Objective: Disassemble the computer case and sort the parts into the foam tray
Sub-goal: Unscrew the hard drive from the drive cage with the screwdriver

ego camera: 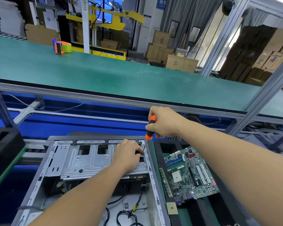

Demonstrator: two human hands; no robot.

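Hands (163, 123) on screwdriver (149, 128), tip hidden

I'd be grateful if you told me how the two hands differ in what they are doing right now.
The right hand is raised and grips the screwdriver by its orange handle; the left hand lies low on the metal drive cage, fingers at the tip. The right reaches over the motherboard; the left reaches across the open case. Both work at one spot.

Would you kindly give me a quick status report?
Right hand grips screwdriver. Left hand steadies tip on case. Motherboard in tray. Nothing blocking.
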